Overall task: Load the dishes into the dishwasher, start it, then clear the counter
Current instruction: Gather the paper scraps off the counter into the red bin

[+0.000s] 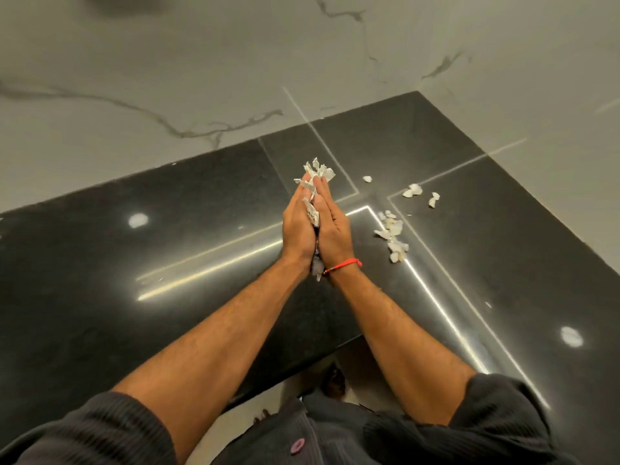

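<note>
My left hand (298,226) and my right hand (332,226) are pressed palm to palm above the black counter (167,263), fingers straight. Between them sits a bunch of white scraps (317,171) that stick out past the fingertips, between the palms and below the wrists. More white scraps (392,234) lie loose on the counter to the right of my hands, and a few small pieces (414,190) lie farther back right. A red thread is tied round my right wrist.
The black counter meets grey marble wall tiles (167,78) at the back and on the right. Its front edge runs below my forearms, with pale floor (302,380) under it. Bright lamp reflections streak the counter top.
</note>
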A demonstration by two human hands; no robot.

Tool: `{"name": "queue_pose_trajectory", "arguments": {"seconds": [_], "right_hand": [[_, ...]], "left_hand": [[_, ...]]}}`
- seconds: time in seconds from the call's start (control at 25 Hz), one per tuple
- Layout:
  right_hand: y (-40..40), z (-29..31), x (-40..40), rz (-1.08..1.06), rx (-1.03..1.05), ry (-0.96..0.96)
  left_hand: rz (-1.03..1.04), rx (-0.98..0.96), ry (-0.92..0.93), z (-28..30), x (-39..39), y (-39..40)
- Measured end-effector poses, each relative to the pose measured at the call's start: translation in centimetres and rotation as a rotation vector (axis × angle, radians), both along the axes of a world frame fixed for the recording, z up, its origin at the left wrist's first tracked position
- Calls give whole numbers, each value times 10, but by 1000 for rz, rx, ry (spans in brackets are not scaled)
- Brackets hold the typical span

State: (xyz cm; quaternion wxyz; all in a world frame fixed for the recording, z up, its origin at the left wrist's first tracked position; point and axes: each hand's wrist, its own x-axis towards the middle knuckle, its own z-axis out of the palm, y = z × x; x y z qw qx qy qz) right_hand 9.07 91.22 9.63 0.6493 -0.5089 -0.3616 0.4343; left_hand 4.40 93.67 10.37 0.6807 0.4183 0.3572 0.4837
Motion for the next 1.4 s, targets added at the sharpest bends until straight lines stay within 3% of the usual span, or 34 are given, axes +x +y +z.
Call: {"name": "queue_pose_trajectory", "arguments": {"seconds": [0.44, 0.64, 0.92, 1.16, 1.32, 1.4], "right_hand": [[-42, -4, -258, 560, -42, 23], [-93, -21, -344, 907, -144, 80], [-193, -45, -426, 1301, -200, 39], [-268, -93, -463, 1527, -295, -45], [-305, -136, -496, 1529, -444, -90], [-321, -166, -515, 1510, -541, -119]], "left_hand": [[578, -29, 30, -13, -263, -67], [960, -110, 81, -25, -346, -135], [1380, -190, -35, -50, -415, -255], [1560, -313, -212, -95, -446, -338], [1547, -568, -182, -145, -472, -380], [1568, -552, -320, -173, -490, -394]]}}
